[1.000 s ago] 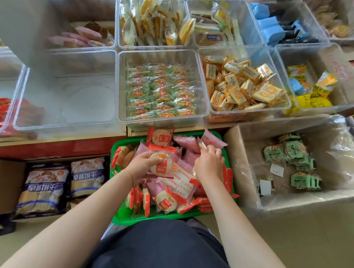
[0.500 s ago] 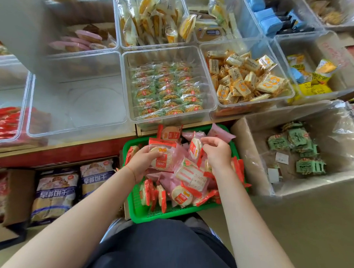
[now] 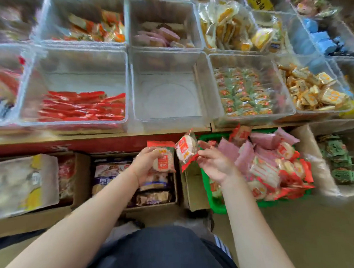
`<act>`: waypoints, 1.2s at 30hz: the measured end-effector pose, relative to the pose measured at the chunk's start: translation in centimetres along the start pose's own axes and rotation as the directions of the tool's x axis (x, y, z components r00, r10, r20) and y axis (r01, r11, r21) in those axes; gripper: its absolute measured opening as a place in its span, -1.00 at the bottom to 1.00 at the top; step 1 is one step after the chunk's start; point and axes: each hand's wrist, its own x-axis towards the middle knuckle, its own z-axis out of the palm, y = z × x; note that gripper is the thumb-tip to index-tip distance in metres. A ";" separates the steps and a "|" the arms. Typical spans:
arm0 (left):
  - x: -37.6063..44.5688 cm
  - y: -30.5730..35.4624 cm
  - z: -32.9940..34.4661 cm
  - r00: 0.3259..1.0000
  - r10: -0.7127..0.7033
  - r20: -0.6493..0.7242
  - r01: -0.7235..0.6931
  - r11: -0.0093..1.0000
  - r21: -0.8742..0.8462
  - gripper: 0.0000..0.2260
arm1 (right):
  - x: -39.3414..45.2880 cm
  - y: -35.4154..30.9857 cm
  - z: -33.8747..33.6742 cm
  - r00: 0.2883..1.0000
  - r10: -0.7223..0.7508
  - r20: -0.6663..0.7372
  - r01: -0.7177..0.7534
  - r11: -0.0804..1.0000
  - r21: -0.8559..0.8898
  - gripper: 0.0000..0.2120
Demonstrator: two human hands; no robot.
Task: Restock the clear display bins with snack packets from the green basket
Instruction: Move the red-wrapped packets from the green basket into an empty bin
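Observation:
My left hand (image 3: 145, 164) grips a stack of red-and-white rice cracker packets (image 3: 163, 158), lifted left of the green basket (image 3: 215, 204). My right hand (image 3: 215, 164) pinches one more such packet (image 3: 185, 148) by its red edge, right beside the stack. The basket stands on the floor at the right, heaped with pink and red-and-white packets (image 3: 272, 166). Just above my hands an empty clear bin (image 3: 165, 58) sits in the front row of the shelf.
Left of the empty bin, a clear bin (image 3: 78, 56) holds red packets; to the right are a bin of green-orange packets (image 3: 243, 90) and one of yellow packets (image 3: 312, 89). Cardboard boxes of bagged snacks (image 3: 129, 172) stand below the shelf. A lined box (image 3: 337, 159) holds green packets.
Both hands have lifted out of the basket and moved left with their packets. The view has swung left, so the basket now lies to the right.

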 end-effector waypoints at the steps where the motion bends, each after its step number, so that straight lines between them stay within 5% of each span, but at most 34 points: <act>1: -0.8 0.6 -3.4 1.000 0.005 -0.015 -0.005 1.000 0.025 -0.74 | 0.1 1.9 2.5 0.998 0.016 0.068 -0.017 1.000 0.015 -0.72; 4: -3.8 3.0 -12.1 1.000 0.016 0.014 -0.017 0.998 0.056 -0.77 | 1.0 7.1 9.3 0.975 0.102 0.198 -0.095 0.994 -0.045 -0.55; 7: -7.5 5.6 -17.7 0.986 -0.025 0.167 0.023 1.000 0.011 -0.64 | 1.8 10.7 15.1 0.967 0.178 0.182 -0.152 0.977 -0.149 -0.41; 10: -9.5 7.2 -21.3 0.974 0.048 0.219 -0.074 0.991 0.114 -0.59 | 2.2 13.0 19.7 0.983 0.168 0.076 -0.155 0.976 -0.154 -0.62; 13: -10.0 7.7 -23.5 0.981 0.129 0.142 -0.136 0.990 0.038 -0.62 | 2.3 14.9 23.0 0.996 0.018 -0.087 -0.036 0.975 -0.218 -0.93; 16: -10.3 7.9 -24.7 0.977 0.203 0.066 -0.195 0.975 -0.109 -0.68 | 2.0 16.7 24.9 0.998 0.020 -0.056 -0.043 0.892 -0.450 -0.63; 20: -10.1 8.3 -26.1 0.956 0.260 0.137 -0.257 0.966 -0.040 -0.52 | 2.1 19.0 27.2 1.000 -0.001 -0.031 -0.017 0.828 -0.561 -0.64; 24: -9.7 9.3 -28.1 0.955 0.272 0.119 -0.277 0.960 0.030 -0.58 | 3.8 18.4 28.3 0.969 -0.197 -0.148 0.107 0.878 -0.467 -0.73; 30: -8.1 12.3 -30.5 0.959 0.282 -0.005 -0.282 0.959 -0.015 -0.77 | 5.4 14.1 28.9 0.979 -0.176 -0.103 0.119 0.903 -0.413 -0.79; 36: -4.1 17.9 -29.4 0.876 0.438 -0.203 -0.453 0.891 -0.032 -0.80 | 7.2 12.0 28.7 0.978 -0.161 -0.133 0.088 0.896 -0.436 -0.80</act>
